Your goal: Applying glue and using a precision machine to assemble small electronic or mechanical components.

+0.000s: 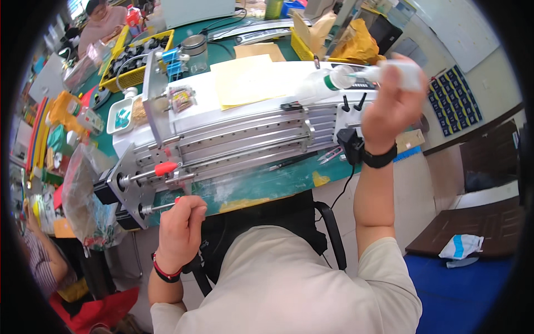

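Note:
My right hand (394,103) is raised at the right of the bench, fingers closed round a white squeeze bottle (410,75) with a thin greenish tip. Motion blurs the bottle; its tip points left toward a translucent white bottle with a green band (332,79). My left hand (182,231) is closed at the bench's near edge, at the end of a metal rod (158,208). A bit of red shows at its fingertips; the fingers hide the rest. Just above it, a red-capped shaft (165,168) sticks out of the metal rail machine (239,145).
Yellow paper sheets (245,80) lie behind the rails. A white dish of teal pieces (120,116) and a yellow basket of black parts (133,64) stand left. Tweezers (295,160) and small snips (330,155) lie in front. Other people sit at the left.

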`<state>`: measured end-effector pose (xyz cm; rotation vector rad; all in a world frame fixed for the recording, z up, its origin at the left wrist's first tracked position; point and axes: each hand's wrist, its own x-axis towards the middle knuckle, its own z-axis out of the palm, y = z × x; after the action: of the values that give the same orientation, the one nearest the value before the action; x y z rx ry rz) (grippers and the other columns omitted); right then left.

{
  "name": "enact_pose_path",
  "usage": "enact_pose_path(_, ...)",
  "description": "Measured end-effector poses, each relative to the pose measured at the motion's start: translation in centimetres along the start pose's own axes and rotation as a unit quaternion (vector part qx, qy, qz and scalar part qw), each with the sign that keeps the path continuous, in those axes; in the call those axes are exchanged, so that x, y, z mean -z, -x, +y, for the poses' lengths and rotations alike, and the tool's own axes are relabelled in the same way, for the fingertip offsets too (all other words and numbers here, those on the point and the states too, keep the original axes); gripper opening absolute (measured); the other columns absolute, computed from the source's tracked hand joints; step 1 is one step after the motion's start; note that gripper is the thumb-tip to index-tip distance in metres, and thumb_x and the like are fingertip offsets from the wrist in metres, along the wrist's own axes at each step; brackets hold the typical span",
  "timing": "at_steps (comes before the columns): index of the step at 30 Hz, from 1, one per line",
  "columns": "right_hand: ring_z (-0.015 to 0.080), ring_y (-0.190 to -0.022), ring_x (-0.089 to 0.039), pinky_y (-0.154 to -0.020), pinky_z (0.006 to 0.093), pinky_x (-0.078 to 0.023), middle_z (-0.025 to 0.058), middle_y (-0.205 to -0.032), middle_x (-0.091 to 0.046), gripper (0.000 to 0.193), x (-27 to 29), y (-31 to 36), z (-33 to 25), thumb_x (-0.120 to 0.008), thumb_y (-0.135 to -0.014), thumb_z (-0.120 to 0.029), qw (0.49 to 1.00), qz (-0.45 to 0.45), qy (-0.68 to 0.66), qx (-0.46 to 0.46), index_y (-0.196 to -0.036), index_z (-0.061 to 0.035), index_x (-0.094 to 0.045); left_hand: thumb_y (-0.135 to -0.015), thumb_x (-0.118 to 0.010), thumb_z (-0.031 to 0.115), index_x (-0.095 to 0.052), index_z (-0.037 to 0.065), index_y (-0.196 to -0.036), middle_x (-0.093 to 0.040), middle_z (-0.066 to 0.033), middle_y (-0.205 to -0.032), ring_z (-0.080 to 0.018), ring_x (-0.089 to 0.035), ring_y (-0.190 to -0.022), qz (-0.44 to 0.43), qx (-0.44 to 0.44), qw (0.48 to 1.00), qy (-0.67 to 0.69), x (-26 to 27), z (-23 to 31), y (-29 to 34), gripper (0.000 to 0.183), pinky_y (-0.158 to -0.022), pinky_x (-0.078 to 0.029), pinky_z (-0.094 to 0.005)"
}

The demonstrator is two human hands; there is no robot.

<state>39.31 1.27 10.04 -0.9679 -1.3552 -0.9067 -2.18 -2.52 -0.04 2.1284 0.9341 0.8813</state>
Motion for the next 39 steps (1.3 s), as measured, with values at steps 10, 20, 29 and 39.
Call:
enact_pose_path(10, 0.0271, -0.055, -0.059, -0.054, 0.0387, -0.046, 0.0040, -0.069, -0.063, 0.017, 7.1, 10.7, -10.4, -0.083, -0.087, -0.007, 0.926, -0.325, -0.165, -0.095, -0.100, -0.0065, -0.072, -0.077, -0.078, -0.001, -0.066, 0.005, -0.092, -0.053, -0.0110, -0.076, -0.0345, -0.055, -0.066, -0.028, -0.143, 0.961, -0.233, 0.7, 1.9, -3.2, 0.020, -0.061, -0.043, -0.0439)
enact_pose_path(20, 0.0340, -0.111, -0.059, -0.097, 0.0480, -0.044, 0.0105, -0.110, -0.064, 0.021, 5.6, 21.3, -8.5, -0.077, -0.091, -0.009, 0.836, -0.525, -0.010, -0.159, -0.110, -0.0054, -0.068, -0.072, -0.070, -0.004, -0.071, 0.005, -0.107, -0.051, -0.0106, -0.083, -0.0327, -0.058, -0.074, -0.123, -0.128, 0.946, -0.273, 2.5, 1.4, -4.8, 0.036, -0.065, -0.047, -0.0425)
enact_pose_path(29, 0.0332, -0.089, -0.064, -0.081, 0.0479, -0.052, 0.0107, -0.089, -0.060, 0.017, 5.6, 18.1, -7.3, -0.063, -0.094, -0.009, 0.752, -0.649, -0.117, -0.012, -0.111, -0.0091, -0.065, -0.084, -0.065, 0.001, -0.070, 0.007, -0.112, -0.055, -0.0094, -0.093, -0.0302, -0.064, -0.086, -0.232, -0.172, 0.900, -0.328, 4.4, 1.6, -6.3, 0.029, -0.074, -0.052, -0.0424)
enact_pose_path(39, 0.0192, -0.093, -0.082, -0.085, 0.0306, -0.063, 0.0129, -0.105, -0.084, 0.021, 5.6, 12.6, -14.8, -0.068, -0.103, -0.001, 0.411, -0.451, -0.582, -0.538, -0.122, 0.0046, -0.076, -0.086, -0.067, 0.011, -0.068, 0.009, -0.106, -0.053, -0.0051, -0.090, -0.0217, -0.067, -0.084, -0.237, -0.206, 0.879, -0.360, 4.8, 0.2, -6.3, 0.020, -0.067, -0.053, -0.0376)
